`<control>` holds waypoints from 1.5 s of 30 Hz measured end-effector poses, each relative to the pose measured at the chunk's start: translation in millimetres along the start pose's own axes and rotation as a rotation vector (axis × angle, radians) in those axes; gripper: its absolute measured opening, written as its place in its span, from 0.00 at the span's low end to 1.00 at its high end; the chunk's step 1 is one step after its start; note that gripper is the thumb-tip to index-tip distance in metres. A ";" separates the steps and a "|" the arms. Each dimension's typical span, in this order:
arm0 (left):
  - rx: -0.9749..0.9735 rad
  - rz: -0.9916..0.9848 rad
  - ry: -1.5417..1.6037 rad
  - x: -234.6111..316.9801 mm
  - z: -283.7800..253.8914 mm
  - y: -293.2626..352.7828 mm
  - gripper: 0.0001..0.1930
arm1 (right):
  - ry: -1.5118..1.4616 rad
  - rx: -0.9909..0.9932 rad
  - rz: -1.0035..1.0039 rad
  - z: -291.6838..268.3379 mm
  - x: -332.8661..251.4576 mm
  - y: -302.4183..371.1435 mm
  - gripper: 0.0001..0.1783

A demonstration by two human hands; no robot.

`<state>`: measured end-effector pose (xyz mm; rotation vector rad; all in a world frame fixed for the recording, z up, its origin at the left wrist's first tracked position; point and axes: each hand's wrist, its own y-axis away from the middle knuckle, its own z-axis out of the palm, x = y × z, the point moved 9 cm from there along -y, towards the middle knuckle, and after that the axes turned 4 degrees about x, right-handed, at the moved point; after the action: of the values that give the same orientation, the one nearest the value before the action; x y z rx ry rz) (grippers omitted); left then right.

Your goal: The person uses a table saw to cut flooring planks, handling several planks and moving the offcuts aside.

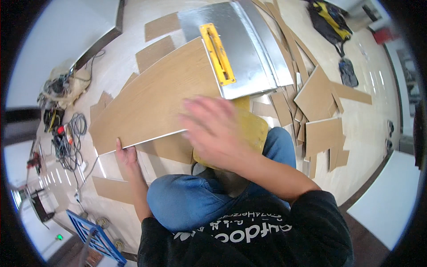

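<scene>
A long tan board (pixel 164 93) with a white edge lies slanted in front of me, its right end against the silver table saw top (pixel 249 53). My left hand (pixel 126 153) grips the board's near edge close to its left end, thumb on top. My right hand (pixel 211 127) is smeared by motion over the board's near right edge, fingers stretched out and nothing visible in them. Whether it touches the board I cannot tell. A yellow slotted insert plate (pixel 218 53) is set in the saw top. Below my right hand shows a yellow panel (pixel 251 129).
Tan offcuts (pixel 318 93) are heaped on the floor to the right. Coiled cables (pixel 75 133) and a bag of tools (pixel 64 86) lie at the left. A blue metal frame cart (pixel 95 240) stands at the lower left, and a black and yellow bag (pixel 329 20) at the far right.
</scene>
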<state>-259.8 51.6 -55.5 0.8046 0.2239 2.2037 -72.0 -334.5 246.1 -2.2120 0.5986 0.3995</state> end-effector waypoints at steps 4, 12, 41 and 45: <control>0.022 0.054 0.033 30.4 28.0 49.6 0.25 | -0.324 0.192 0.554 -50.9 57.0 -1.9 0.15; -0.143 0.033 0.072 41.9 38.1 97.3 0.26 | -1.317 -0.002 0.877 6.0 61.5 15.1 0.28; -0.014 0.342 0.043 172.6 -7.7 180.8 0.21 | -0.505 -0.675 0.632 19.4 -1.8 103.0 0.22; -0.069 0.432 -0.032 181.3 9.4 172.2 0.23 | -1.062 -0.510 1.011 67.2 6.9 77.3 0.29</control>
<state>-450.5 61.4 106.2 0.9150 -0.0485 2.5805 -113.6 -329.2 152.4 -1.5482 0.9931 2.2348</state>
